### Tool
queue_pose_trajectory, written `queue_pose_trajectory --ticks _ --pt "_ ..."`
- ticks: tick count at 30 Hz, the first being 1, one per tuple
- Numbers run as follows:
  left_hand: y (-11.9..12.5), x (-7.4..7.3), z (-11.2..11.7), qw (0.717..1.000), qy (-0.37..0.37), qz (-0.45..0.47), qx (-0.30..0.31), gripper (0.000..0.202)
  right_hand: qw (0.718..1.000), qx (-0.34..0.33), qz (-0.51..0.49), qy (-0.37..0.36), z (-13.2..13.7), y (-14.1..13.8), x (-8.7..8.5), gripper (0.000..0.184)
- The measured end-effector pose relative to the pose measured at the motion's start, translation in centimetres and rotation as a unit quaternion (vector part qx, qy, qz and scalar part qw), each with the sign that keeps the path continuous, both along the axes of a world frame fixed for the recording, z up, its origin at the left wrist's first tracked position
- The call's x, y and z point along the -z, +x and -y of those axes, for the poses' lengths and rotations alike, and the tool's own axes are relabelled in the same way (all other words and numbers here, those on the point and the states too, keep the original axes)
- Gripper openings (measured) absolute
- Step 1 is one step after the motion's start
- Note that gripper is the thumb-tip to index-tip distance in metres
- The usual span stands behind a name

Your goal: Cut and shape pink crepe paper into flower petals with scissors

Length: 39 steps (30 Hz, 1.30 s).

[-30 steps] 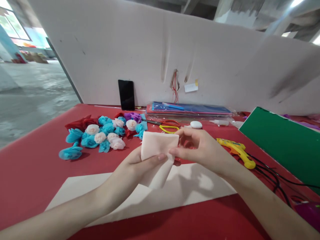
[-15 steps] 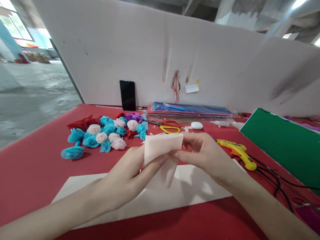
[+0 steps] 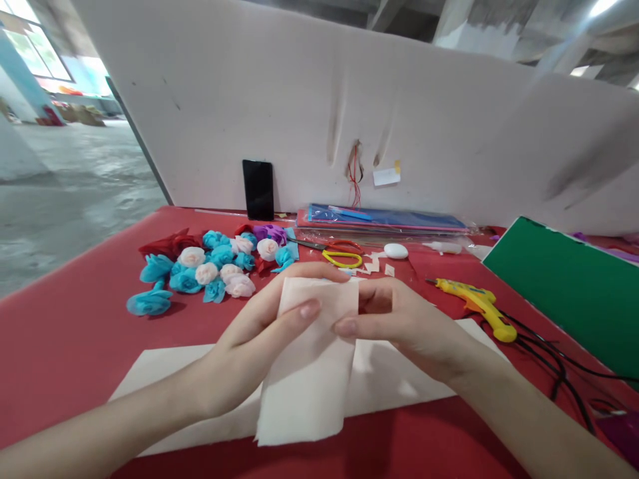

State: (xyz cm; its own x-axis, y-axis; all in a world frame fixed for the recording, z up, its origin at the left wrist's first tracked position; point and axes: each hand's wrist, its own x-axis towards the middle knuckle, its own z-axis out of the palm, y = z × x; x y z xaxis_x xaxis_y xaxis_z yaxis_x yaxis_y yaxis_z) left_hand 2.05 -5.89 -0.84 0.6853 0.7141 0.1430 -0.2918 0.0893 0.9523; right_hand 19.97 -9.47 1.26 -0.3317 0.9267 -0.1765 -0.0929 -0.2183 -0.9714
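A folded strip of cream crepe-like paper (image 3: 309,379) hangs between my hands, its lower end reaching over the front edge of a larger cream sheet (image 3: 174,372) on the table. My left hand (image 3: 269,326) grips the strip's upper left side, thumb in front and fingers behind. At the upper right edge, my right hand (image 3: 389,316) pinches the same strip between thumb and fingers. Parts of the fingers behind the paper are hidden.
Blue, white, red and purple paper flowers (image 3: 204,266) lie at the left. Scissors (image 3: 342,256), paper scraps (image 3: 372,263) and a white oval object (image 3: 396,251) lie beyond my hands. A yellow glue gun (image 3: 474,303) with black cables and a green board (image 3: 564,293) are right. A phone (image 3: 258,189) leans on the wall.
The strip's folded-over top has been opened out, and its length now hangs down toward me. My left thumb has moved up onto the paper's front face.
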Motion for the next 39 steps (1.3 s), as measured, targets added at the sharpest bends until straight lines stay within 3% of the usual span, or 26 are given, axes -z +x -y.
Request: queue_pose_trajectory --ticks 3,9,16,22,28,34,39 --pt "-0.03 0.0 -0.01 1.0 0.003 0.004 0.003 0.015 1.0 0.003 -0.009 -0.008 -0.03 -0.03 0.15 0.01" --pt "0.1 0.07 -0.43 0.996 0.085 -0.006 -0.031 0.013 1.0 -0.007 -0.024 -0.018 0.2 -0.15 0.11 0.01" --pt "-0.01 0.18 -0.33 0.998 0.049 0.013 0.022 0.01 0.999 0.005 -0.035 -0.029 0.03 -0.3 0.07 0.014" --pt "0.28 -0.35 0.16 0.991 0.104 -0.014 -0.078 0.003 0.999 0.002 -0.033 -0.025 0.16 -0.26 -0.07 0.01" --pt "0.18 -0.28 0.06 0.992 0.112 -0.026 -0.054 0.002 1.0 0.018 -0.003 -0.019 0.09 -0.42 -0.28 0.011" --pt "0.33 -0.3 0.17 0.997 0.049 -0.066 -0.001 0.049 0.999 0.012 0.044 0.02 0.26 -0.23 -0.08 0.018" --pt "0.33 -0.42 -0.38 0.992 0.096 -0.076 0.043 0.053 0.997 0.013 0.07 0.028 0.35 -0.25 0.16 0.021"
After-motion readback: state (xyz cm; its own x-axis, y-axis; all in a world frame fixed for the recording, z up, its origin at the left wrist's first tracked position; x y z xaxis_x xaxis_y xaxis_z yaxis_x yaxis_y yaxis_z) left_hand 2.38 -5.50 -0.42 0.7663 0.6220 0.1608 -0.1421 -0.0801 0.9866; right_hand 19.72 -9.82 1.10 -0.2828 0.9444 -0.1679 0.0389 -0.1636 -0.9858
